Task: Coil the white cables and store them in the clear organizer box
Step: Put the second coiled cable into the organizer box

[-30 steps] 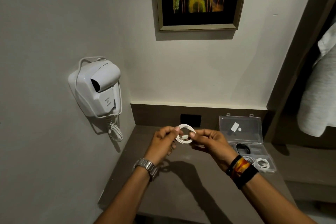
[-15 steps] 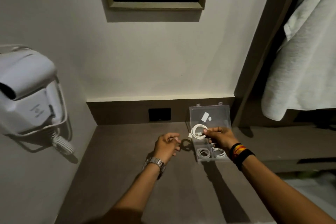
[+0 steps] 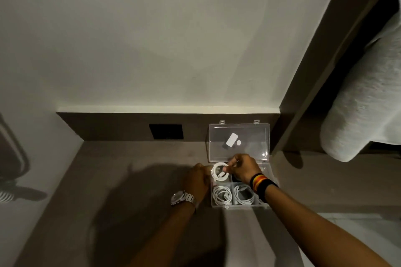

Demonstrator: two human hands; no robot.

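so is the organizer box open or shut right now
Open. The clear organizer box has its lid swung up against the back panel, and coiled white cables show in the front compartments.

Coiled white cable, held mid-air between both hands a second earlier, came down into far-left compartment of clear box. Right hand carried it there, went from pinching it over the open lid to pressing it low in the box, fingers closed on the loop. Left hand let go of cable, crossed counter, ended up against box's left wall. View swung right and down; wall dryer and framed picture dropped out of sight.
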